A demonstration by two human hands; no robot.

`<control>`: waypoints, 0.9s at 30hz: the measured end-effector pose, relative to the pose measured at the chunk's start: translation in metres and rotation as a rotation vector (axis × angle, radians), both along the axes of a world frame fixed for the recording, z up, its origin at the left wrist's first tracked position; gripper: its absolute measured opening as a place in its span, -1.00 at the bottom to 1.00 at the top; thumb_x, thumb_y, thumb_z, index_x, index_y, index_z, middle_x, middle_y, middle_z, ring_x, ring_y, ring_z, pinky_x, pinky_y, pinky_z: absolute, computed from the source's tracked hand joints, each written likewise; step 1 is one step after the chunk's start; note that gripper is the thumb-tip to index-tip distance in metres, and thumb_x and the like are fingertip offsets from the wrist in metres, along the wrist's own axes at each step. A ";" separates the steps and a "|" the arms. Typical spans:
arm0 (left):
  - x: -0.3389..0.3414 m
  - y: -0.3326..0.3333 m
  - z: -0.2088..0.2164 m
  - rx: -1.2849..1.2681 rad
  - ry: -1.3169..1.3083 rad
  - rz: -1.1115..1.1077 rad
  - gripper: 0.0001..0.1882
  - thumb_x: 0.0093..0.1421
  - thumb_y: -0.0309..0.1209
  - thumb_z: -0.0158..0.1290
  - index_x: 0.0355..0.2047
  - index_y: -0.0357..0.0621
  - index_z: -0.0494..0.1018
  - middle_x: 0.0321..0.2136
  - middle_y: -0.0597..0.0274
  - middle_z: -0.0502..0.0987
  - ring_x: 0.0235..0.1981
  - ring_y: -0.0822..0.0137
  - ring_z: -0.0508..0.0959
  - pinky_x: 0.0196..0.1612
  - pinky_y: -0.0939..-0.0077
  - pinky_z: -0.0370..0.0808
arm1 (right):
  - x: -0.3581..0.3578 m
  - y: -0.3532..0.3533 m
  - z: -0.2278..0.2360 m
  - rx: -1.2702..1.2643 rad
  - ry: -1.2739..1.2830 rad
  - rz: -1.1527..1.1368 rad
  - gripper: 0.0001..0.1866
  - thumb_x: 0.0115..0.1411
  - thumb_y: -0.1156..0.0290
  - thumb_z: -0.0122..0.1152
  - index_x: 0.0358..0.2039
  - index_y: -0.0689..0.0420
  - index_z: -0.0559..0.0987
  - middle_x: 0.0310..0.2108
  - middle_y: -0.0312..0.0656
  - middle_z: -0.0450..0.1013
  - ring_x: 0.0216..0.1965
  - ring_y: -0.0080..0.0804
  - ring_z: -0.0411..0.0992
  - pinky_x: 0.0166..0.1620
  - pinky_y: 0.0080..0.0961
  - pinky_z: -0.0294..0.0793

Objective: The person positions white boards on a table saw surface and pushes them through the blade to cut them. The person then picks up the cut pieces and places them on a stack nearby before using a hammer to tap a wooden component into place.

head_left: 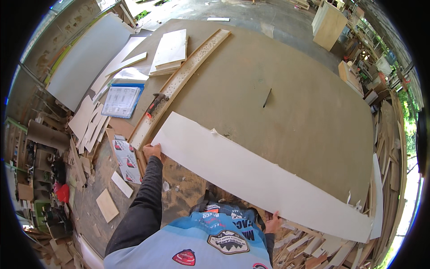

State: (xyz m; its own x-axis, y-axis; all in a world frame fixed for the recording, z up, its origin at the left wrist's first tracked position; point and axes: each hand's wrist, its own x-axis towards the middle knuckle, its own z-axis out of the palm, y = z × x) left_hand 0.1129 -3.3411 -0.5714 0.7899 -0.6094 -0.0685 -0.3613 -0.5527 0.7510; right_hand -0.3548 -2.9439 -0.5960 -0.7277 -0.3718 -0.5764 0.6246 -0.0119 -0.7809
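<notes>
A long white strip of sheet material (251,170) lies along the near side of the big brown tabletop (304,98), its far edge ragged in places. At its left end, my left hand (152,151) is closed on the near corner, beside the end of a long narrow wooden board. My right hand (272,223) grips the near edge right of the middle, with its fingers partly hidden. A hammer (156,106) with a red and black handle rests on the wooden board (188,65), which is dotted along its length. A dark pen-like stick (267,97) lies on the tabletop.
White panels (169,49) are stacked at the far left, near a blue clipboard with papers (122,101). Wood offcuts (313,246) are heaped below the tabletop at the right. Loose pieces (107,205) lie on the sawdusty floor at the left. A wooden cabinet (329,26) stands far right.
</notes>
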 end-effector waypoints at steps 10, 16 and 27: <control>0.013 -0.007 -0.029 0.292 -0.709 -0.901 -0.15 0.04 -0.58 0.02 0.39 -0.06 0.10 0.38 -0.27 -0.01 0.43 -0.21 -0.05 0.39 -0.05 0.05 | 0.035 -0.033 0.016 0.033 0.039 0.050 -0.65 0.40 0.36 0.04 0.13 0.23 0.37 -0.08 -0.03 0.48 -0.14 -0.18 0.55 -0.04 -0.18 0.66; -0.007 -0.029 0.001 0.485 -0.712 -1.092 -0.02 0.00 -0.63 0.01 0.43 -0.26 -0.16 0.37 -0.54 -0.19 0.42 -0.43 -0.18 0.39 -0.18 -0.08 | 0.016 -0.044 0.023 0.246 0.051 0.113 -0.69 0.39 0.42 0.04 0.05 0.32 0.42 -0.09 -0.02 0.48 -0.21 -0.22 0.56 -0.17 -0.31 0.70; -0.015 -0.041 0.043 0.664 -0.625 -1.256 0.48 -0.37 -0.58 0.29 0.46 0.50 -0.38 0.34 -0.67 -0.42 0.34 -0.69 -0.32 0.30 -0.45 -0.07 | 0.020 -0.108 0.054 0.372 0.204 -0.005 -0.58 0.18 0.66 0.04 0.08 0.43 0.39 -0.08 0.03 0.47 -0.27 -0.18 0.56 -0.38 -0.34 0.74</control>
